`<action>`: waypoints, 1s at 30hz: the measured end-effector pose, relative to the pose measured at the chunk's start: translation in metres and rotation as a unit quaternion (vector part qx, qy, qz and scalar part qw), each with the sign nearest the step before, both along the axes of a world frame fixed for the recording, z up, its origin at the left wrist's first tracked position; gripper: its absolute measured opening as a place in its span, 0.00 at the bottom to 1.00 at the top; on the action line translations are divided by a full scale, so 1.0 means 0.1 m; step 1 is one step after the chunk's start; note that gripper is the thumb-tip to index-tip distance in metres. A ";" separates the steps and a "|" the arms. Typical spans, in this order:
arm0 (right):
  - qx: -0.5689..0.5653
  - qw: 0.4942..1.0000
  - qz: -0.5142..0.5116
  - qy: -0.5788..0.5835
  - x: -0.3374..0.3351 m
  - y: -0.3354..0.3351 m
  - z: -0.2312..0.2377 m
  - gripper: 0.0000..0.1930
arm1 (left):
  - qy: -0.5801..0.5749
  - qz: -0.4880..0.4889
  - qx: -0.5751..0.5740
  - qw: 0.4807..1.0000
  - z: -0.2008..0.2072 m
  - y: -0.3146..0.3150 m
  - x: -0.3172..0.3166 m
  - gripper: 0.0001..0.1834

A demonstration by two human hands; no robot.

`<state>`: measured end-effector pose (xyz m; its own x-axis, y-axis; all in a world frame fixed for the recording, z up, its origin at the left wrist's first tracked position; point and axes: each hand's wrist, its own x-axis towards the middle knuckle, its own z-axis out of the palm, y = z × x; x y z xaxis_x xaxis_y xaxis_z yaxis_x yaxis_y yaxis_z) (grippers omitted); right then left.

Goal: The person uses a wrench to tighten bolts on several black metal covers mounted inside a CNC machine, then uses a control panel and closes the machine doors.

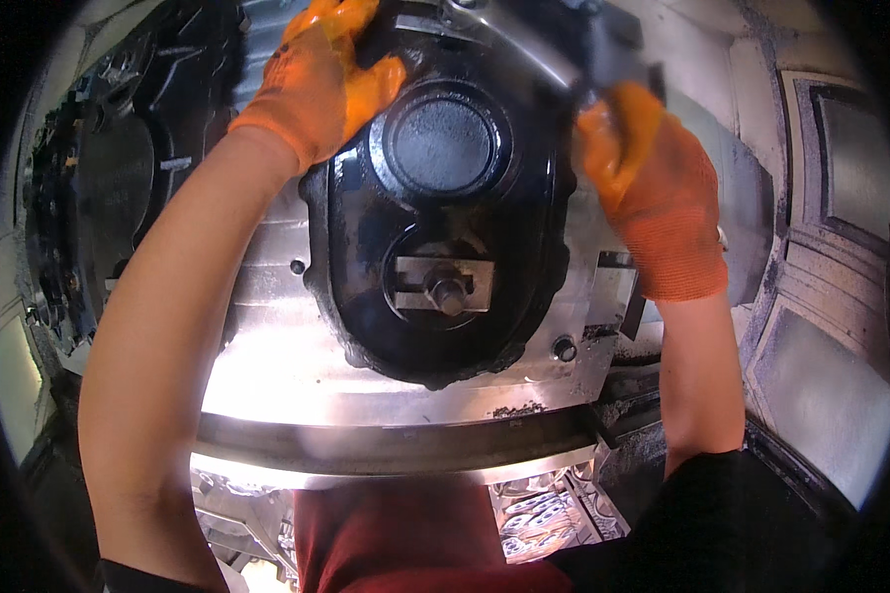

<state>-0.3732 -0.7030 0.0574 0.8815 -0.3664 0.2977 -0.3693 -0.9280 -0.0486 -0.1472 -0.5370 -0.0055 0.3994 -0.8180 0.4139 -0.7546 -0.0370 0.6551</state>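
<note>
A black, oily cover casting (435,351) with a scalloped rim lies on a bright metal plate (277,366). It has a round raised disc (443,146); below that, a slotted metal clamp plate (415,287) sits under a bolt (450,295). My left hand (316,84), in an orange glove, rests at the cover's upper left, thumb spread and fingers partly cut off by the frame edge. At the upper right, my gloved right hand (643,173) is closed round the lower end of a wrench-like metal bar (529,44). Motion blurs that end, and its exact kind is unclear.
Another dark casting (119,188) stands at the left. Machine walls with framed panels (855,163) rise on the right. A metal rail (396,450) crosses in front of my body. Below it at the right lie several shiny small parts (549,519). Dark chips (519,408) dot the plate.
</note>
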 end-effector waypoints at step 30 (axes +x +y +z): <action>-0.024 0.995 -0.054 0.078 0.10 0.27 0.03 0.18 | -0.103 0.129 0.140 0.976 0.16 -0.06 -0.02 0.32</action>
<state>-0.3630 -0.6761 0.0605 0.8750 -0.4496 0.1797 -0.4661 -0.8826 0.0616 -0.1491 -0.5425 0.0103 0.5396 -0.7932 0.2822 -0.8107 -0.3991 0.4284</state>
